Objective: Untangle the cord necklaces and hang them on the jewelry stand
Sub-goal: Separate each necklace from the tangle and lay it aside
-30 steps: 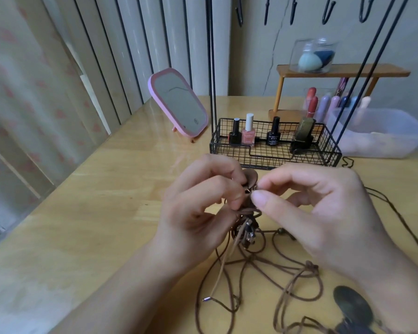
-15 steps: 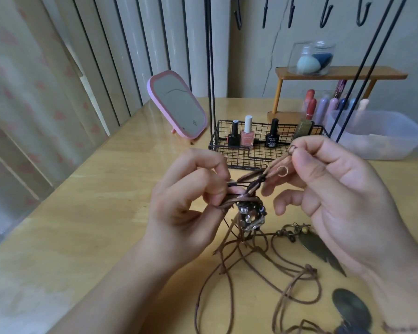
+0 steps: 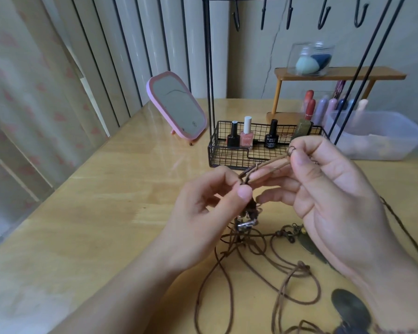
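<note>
Two hands work above the table [image 3: 87, 213]. At 9 o'clock of the knot, the left hand [image 3: 203, 213] pinches the cords [image 3: 270, 261]; at 3 o'clock the right hand [image 3: 333, 196] pinches their ring end [image 3: 292, 150]. Loose loops lie at 6 o'clock, the stand [image 3: 209, 68] at 12 o'clock.

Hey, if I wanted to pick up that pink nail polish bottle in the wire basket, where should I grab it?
Pinch the white cap of the pink nail polish bottle from above. It stands upright in the black wire basket, close between two black bottles, so its sides are crowded; the tall cap rises clear of the rim.
</note>
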Tool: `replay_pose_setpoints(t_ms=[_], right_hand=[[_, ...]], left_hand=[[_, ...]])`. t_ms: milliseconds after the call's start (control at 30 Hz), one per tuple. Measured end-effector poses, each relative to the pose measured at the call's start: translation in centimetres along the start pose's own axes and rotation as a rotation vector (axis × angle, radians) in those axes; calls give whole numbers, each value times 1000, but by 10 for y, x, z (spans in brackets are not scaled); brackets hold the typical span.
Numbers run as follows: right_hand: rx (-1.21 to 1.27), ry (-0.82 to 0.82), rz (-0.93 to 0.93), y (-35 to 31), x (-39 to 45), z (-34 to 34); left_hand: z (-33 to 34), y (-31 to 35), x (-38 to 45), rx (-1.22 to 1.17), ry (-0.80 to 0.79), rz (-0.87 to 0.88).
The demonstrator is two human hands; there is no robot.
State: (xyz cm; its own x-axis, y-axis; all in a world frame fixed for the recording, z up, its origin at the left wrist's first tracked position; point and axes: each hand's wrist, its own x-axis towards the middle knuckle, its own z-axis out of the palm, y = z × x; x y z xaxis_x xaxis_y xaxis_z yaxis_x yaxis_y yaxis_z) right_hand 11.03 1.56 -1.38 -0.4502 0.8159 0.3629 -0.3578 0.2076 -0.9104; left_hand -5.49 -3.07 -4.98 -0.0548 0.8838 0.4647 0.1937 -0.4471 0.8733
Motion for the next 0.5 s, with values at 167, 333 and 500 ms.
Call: replay_pose_setpoints(t_ms=[167, 333, 500], right_hand=[[-7, 36, 0, -3, 0, 2], [-62, 167, 10, -2, 4, -4], [-579, 165, -301, 4, 1, -10]], left_hand=[[-4, -1, 0, 41, -2, 53], [-6, 3, -3, -182, -116, 40], [-3, 2, -3, -292, -158, 25]])
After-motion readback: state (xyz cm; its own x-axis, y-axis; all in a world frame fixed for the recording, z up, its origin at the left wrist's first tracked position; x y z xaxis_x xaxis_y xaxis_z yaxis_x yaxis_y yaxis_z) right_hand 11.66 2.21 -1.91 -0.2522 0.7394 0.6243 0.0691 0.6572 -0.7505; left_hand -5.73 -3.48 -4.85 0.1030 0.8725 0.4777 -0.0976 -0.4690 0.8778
